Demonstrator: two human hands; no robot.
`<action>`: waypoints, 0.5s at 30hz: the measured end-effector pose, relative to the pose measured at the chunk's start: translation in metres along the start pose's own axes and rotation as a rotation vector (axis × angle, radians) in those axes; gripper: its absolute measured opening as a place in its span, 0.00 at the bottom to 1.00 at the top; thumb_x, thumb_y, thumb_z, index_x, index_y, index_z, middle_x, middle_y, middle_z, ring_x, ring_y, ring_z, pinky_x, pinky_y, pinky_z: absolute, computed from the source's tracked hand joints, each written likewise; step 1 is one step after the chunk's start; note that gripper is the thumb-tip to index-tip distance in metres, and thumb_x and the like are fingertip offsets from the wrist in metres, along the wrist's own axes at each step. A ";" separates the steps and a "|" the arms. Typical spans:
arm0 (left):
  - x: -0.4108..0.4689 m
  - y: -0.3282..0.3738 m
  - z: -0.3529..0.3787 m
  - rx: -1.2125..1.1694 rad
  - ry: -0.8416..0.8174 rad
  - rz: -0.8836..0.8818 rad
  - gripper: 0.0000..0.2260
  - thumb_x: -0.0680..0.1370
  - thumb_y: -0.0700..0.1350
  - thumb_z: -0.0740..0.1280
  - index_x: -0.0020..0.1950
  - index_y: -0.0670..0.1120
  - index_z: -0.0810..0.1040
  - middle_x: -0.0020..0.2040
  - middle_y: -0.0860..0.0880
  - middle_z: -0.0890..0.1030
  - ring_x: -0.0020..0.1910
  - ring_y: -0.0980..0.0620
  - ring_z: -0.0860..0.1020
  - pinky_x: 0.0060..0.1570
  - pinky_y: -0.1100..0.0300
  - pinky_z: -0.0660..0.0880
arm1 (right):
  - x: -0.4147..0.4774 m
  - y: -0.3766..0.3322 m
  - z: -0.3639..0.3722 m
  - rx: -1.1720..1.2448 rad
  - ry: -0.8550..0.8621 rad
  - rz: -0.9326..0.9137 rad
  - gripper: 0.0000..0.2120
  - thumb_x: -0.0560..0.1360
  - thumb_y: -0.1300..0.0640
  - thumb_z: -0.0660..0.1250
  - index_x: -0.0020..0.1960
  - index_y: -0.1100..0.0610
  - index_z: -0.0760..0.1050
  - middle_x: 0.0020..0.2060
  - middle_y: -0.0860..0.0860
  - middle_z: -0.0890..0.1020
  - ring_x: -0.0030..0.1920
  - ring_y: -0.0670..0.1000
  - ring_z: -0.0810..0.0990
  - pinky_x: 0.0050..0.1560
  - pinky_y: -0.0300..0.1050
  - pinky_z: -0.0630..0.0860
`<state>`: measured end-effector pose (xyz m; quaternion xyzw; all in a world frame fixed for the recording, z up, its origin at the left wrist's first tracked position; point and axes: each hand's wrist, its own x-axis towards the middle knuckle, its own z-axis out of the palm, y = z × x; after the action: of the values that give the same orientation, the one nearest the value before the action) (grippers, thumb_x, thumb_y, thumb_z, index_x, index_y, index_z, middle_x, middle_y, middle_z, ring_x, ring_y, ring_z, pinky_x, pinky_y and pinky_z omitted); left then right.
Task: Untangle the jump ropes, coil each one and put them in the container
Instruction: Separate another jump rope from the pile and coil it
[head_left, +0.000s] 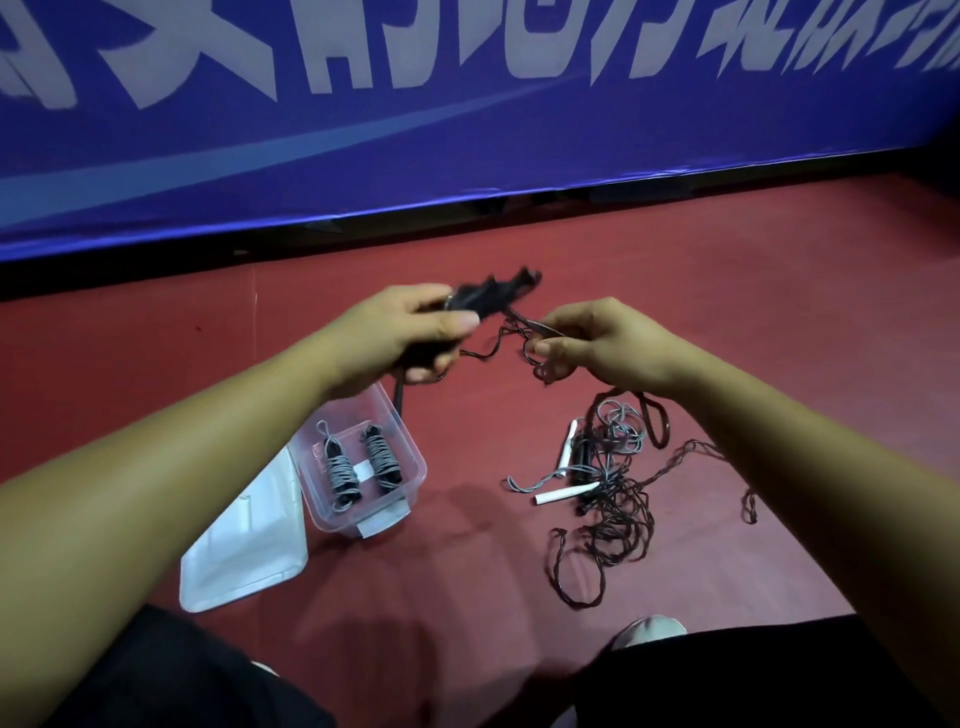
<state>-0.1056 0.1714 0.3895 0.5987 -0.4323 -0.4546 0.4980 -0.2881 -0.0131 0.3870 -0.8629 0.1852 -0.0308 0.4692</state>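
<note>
Head view | left hand (400, 332) gripping black plastic jump-rope handles (498, 293) | right hand (597, 343) pinching dark braided cord (618, 519) just rightward | clear plastic container (409, 431) below left hand

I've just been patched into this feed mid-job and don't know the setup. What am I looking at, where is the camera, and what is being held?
There is no machine here. A person works with bare hands, and the single picture comes from a camera worn on the head, looking down past both forearms. The left hand grips a blurred dark bundle that looks like black handles. The right hand pinches the dark rope running from them. On the red floor a clear container holds two coiled ropes, and its white lid lies beside it. To the right lies a tangle of dark and grey rope with white handles. A blue banner stands behind.
</note>
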 end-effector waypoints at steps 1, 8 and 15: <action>0.002 0.000 -0.002 -0.124 0.052 -0.032 0.10 0.75 0.47 0.69 0.49 0.44 0.72 0.31 0.46 0.72 0.24 0.54 0.65 0.23 0.66 0.55 | 0.001 -0.003 0.003 0.077 -0.017 0.004 0.07 0.80 0.63 0.66 0.56 0.64 0.79 0.39 0.59 0.83 0.39 0.46 0.82 0.46 0.39 0.78; 0.018 0.002 -0.027 -0.368 0.429 -0.165 0.11 0.80 0.50 0.65 0.42 0.48 0.68 0.30 0.48 0.71 0.20 0.56 0.63 0.19 0.70 0.55 | -0.001 -0.021 0.022 0.307 -0.220 0.033 0.20 0.73 0.79 0.53 0.59 0.68 0.74 0.44 0.61 0.82 0.43 0.54 0.81 0.46 0.45 0.77; 0.016 -0.014 -0.039 -0.230 0.509 -0.191 0.08 0.80 0.49 0.67 0.44 0.49 0.71 0.32 0.47 0.72 0.20 0.55 0.65 0.20 0.70 0.58 | -0.006 -0.019 0.029 0.512 -0.183 0.134 0.13 0.80 0.75 0.53 0.58 0.69 0.73 0.45 0.63 0.82 0.41 0.55 0.83 0.46 0.44 0.81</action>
<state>-0.0637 0.1652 0.3776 0.6712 -0.1809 -0.3808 0.6098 -0.2811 0.0214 0.3872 -0.7012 0.1850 0.0326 0.6877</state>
